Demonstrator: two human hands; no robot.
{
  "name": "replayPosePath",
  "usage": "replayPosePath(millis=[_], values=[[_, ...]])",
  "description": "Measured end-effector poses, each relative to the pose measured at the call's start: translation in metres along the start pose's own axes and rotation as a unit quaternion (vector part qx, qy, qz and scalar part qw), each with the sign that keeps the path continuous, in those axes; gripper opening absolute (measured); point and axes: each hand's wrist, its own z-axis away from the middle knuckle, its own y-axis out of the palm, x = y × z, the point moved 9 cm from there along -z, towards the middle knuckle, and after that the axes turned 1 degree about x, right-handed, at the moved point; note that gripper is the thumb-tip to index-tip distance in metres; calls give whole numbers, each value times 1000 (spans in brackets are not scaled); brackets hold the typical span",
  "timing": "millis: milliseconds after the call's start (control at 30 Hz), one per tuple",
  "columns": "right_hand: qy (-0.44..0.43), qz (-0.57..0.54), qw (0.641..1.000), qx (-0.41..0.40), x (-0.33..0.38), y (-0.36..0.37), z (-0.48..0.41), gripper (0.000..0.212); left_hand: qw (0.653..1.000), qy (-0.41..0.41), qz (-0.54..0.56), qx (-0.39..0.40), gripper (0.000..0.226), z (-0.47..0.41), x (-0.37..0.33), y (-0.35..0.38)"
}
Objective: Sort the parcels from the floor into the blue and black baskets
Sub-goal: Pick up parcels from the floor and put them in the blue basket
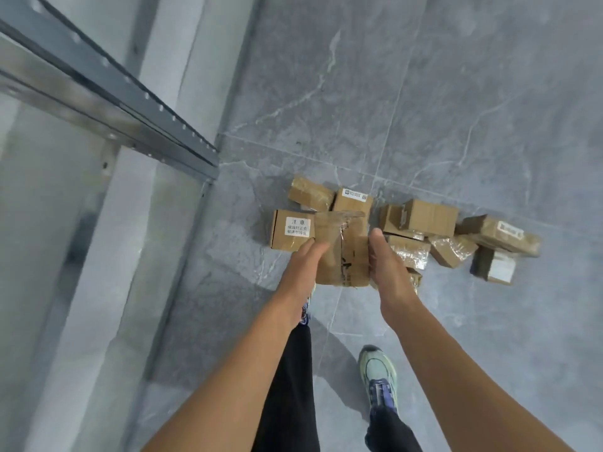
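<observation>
Holding one taped parcel in both hands above a pile on a grey tiled floor.

Pressed along its left side by the straight fingers of the left hand; clasped on its right side by the right hand, thumb up at the near top edge, fingers hidden behind. Probably taken from two sides because too broad for one hand. Forearms reaching forward and down, nearly parallel, wrists level. Beneath and beyond, other parcels strewn touching in a row along a floor tile joint, beside the foot of a metal shelf frame. No basket in view.
</observation>
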Motion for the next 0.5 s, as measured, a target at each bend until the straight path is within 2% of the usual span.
replayPosePath(millis=[67, 100, 167, 233, 333, 433, 500], values=[[-27, 14, 999, 14, 32, -4, 43, 64, 999, 20, 18, -26, 56, 48, -20, -4], [-42, 25, 998, 26, 48, -6, 64, 74, 998, 40, 28, -34, 61, 74, -34, -5], [-65, 36, 996, 46, 73, -10, 100, 96, 994, 83, 53, -49, 56, 128, -60, -7], [-108, 53, 991, 57, 106, -14, 143, 102, 988, 119, 73, -63, 54, 185, -82, -9], [-184, 94, 973, 101, 162, -3, 238, 84, 976, 165, 95, -102, 39, 271, -99, -19], [-244, 125, 950, 149, 191, 10, 313, 48, 959, 208, 131, -141, 31, 353, -103, -30], [-275, 151, 936, 161, 203, 19, 361, 49, 944, 240, 165, -156, 22, 410, -102, -40]])
